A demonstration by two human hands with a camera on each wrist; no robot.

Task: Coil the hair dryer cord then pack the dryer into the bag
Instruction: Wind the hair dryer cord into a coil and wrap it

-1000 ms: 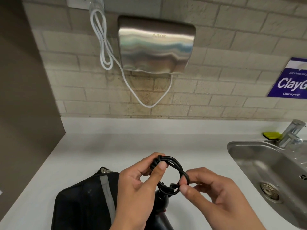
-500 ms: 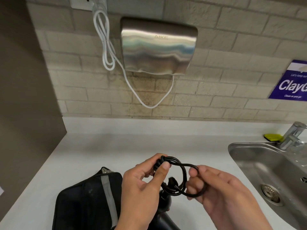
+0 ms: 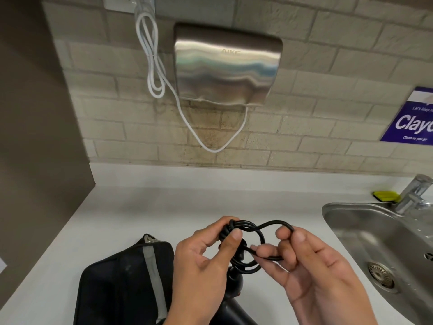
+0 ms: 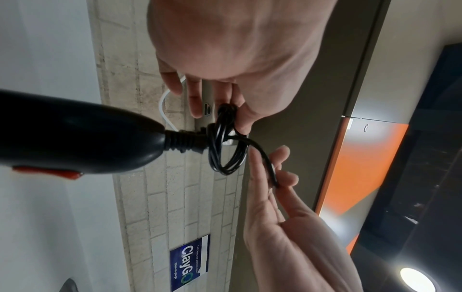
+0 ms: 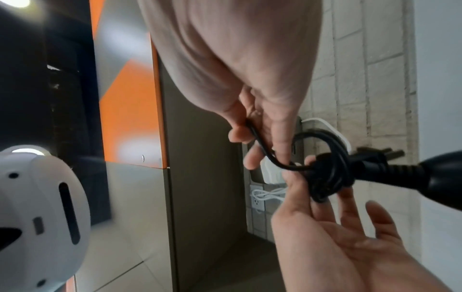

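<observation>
Black cord [image 3: 243, 245] coil pinched in left hand [image 3: 201, 259] grip; right hand [image 3: 311, 266] grip pinches loose loop beside coil.

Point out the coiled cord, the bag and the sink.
coiled cord [image 3: 251, 233], head view, top of the loops.
bag [image 3: 117, 285], head view, black top panel.
sink [image 3: 346, 211], head view, left rim.

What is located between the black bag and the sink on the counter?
In the head view, between the bag and the sink: both hands, left hand and right hand, holding the black cord, with the dryer below.
</observation>
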